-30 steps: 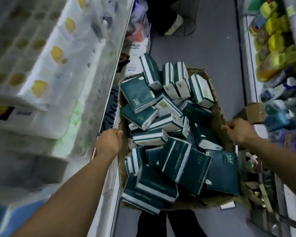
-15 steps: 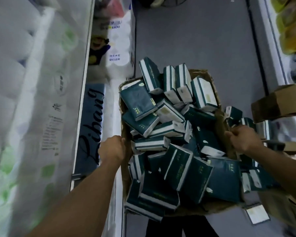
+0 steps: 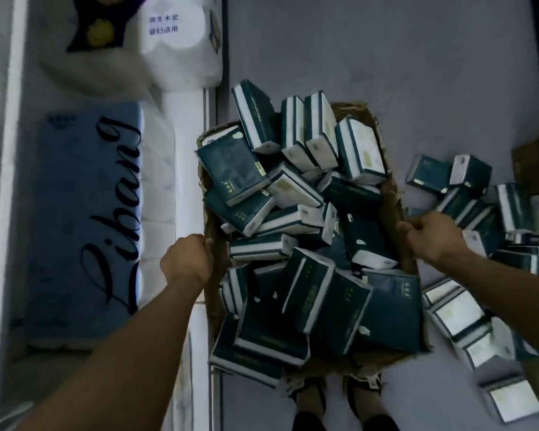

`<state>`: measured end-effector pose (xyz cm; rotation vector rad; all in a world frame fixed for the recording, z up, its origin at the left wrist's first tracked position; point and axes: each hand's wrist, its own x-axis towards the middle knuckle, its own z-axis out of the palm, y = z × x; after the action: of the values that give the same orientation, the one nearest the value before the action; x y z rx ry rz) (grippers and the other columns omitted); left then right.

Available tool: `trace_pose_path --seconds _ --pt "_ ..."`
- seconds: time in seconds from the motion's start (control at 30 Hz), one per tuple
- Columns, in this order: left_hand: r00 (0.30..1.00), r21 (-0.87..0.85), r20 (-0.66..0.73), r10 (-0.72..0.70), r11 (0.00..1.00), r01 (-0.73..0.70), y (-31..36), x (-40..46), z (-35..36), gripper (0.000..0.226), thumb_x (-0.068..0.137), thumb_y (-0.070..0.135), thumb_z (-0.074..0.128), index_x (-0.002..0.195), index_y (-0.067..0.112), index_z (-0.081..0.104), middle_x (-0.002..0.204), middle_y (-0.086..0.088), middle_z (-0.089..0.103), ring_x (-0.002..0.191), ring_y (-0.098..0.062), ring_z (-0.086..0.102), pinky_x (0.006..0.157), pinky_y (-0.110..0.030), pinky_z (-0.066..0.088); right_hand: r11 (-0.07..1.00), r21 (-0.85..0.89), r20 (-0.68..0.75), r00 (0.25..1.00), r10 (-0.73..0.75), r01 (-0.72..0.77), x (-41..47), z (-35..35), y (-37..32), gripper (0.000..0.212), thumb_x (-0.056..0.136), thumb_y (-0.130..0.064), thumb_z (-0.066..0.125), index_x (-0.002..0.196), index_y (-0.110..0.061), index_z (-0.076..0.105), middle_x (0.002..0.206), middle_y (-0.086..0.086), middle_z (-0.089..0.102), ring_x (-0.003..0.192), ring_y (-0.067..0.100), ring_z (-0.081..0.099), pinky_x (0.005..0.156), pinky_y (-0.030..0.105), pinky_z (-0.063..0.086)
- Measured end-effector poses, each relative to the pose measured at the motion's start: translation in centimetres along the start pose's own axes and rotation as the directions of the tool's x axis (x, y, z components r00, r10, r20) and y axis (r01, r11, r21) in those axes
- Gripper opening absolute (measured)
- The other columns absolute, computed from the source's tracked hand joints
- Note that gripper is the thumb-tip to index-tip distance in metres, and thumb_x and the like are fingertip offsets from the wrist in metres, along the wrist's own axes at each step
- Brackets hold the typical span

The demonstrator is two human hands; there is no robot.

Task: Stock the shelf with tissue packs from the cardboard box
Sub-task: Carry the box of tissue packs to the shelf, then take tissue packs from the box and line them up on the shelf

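A cardboard box (image 3: 395, 213) heaped with several dark green and white tissue packs (image 3: 296, 244) is held in front of me above the grey floor. My left hand (image 3: 187, 262) grips the box's left rim. My right hand (image 3: 433, 237) grips its right rim. More of the same tissue packs (image 3: 467, 306) lie stacked low on the right. The shelf (image 3: 187, 157) runs along the left side of the aisle.
On the left shelf lie a blue pack of toilet rolls (image 3: 81, 231) with script lettering and a white roll pack (image 3: 181, 42). A brown carton (image 3: 535, 163) sits at the right edge. My shoes (image 3: 339, 409) show below the box on the grey floor (image 3: 386, 51).
The view has tilted down and the box has come lower. The upper shelves have left the view and the tissue packs on the right have come into it. Both hands keep their hold.
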<state>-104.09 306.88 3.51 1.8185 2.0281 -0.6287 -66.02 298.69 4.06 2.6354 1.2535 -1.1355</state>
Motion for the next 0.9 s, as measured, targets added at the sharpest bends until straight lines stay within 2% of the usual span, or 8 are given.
trace_pose_path --seconds 0.17,0.37,0.43,0.6,0.73,0.83,0.9 --pt "1.000 -0.010 -0.027 -0.002 1.000 0.002 -1.1 1.8 2.2 0.040 0.106 0.035 0.040 0.101 0.008 0.070 0.103 -0.020 0.069 0.097 -0.042 0.064 0.069 -0.033 0.039 0.998 0.068 -0.018 1.000 0.001 0.000 1.4 3.7 0.4 0.045 0.098 -0.020 0.053 0.054 -0.008 0.053 0.066 0.021 0.061 0.071 0.034 0.060 0.067 0.032 0.043" --pt "0.999 -0.045 -0.049 0.016 0.999 -0.018 -2.0 3.5 3.2 0.041 0.106 0.035 0.043 0.097 0.006 0.070 0.096 -0.021 0.068 0.092 -0.044 0.064 0.067 -0.034 0.039 0.995 0.093 -0.045 0.999 0.024 -0.020 1.8 7.1 0.7 0.045 0.098 -0.023 0.054 0.062 0.004 0.062 0.063 0.021 0.064 0.065 0.035 0.063 0.068 0.037 0.052" --pt "0.999 -0.042 -0.048 0.016 0.999 -0.018 -2.1 4.1 3.5 0.040 0.106 0.034 0.044 0.098 0.006 0.070 0.096 -0.021 0.068 0.092 -0.043 0.064 0.067 -0.035 0.039 0.995 0.097 -0.047 0.998 0.036 -0.031 2.0 7.9 0.7 0.044 0.098 -0.024 0.054 0.068 0.006 0.065 0.066 0.022 0.066 0.066 0.035 0.063 0.070 0.039 0.054" --pt "0.999 -0.069 -0.040 -0.007 0.998 0.005 -2.4 4.5 4.5 0.040 0.106 0.034 0.046 0.098 0.003 0.071 0.095 -0.021 0.069 0.089 -0.042 0.064 0.067 -0.035 0.040 0.994 0.101 -0.066 0.997 0.037 -0.031 1.9 9.1 0.9 0.044 0.098 -0.024 0.054 0.068 0.007 0.065 0.068 0.023 0.066 0.068 0.036 0.063 0.071 0.043 0.055" --pt "0.997 -0.095 0.065 -0.038 0.994 0.044 -2.5 4.9 4.5 0.031 0.103 0.025 0.052 0.105 0.000 0.070 0.104 -0.023 0.069 0.097 -0.043 0.065 0.071 -0.034 0.041 0.992 0.122 -0.043 0.999 0.023 -0.017 1.7 9.4 0.7 0.045 0.100 -0.027 0.051 0.070 0.005 0.062 0.071 0.023 0.064 0.074 0.037 0.063 0.071 0.038 0.051" --pt "0.980 -0.186 0.179 -0.081 0.976 0.115 -2.3 4.8 4.2 0.019 0.096 0.010 0.057 0.105 -0.003 0.067 0.109 -0.023 0.068 0.100 -0.041 0.064 0.074 -0.033 0.042 0.989 0.139 0.088 0.996 0.033 -0.045 1.2 9.3 0.2 0.046 0.101 -0.038 0.045 0.084 0.002 0.059 0.083 0.023 0.061 0.086 0.037 0.061 0.074 0.037 0.045" --pt "0.969 -0.314 0.213 -0.123 0.931 0.187 -1.8 3.7 3.9 0.024 0.098 0.016 0.054 0.113 -0.001 0.062 0.117 -0.021 0.066 0.106 -0.040 0.062 0.079 -0.033 0.044 0.985 0.150 0.159 0.985 0.064 -0.089 0.5 9.0 -0.5 0.048 0.101 -0.044 0.041 0.098 0.002 0.056 0.097 0.023 0.058 0.097 0.037 0.058 0.078 0.035 0.041"
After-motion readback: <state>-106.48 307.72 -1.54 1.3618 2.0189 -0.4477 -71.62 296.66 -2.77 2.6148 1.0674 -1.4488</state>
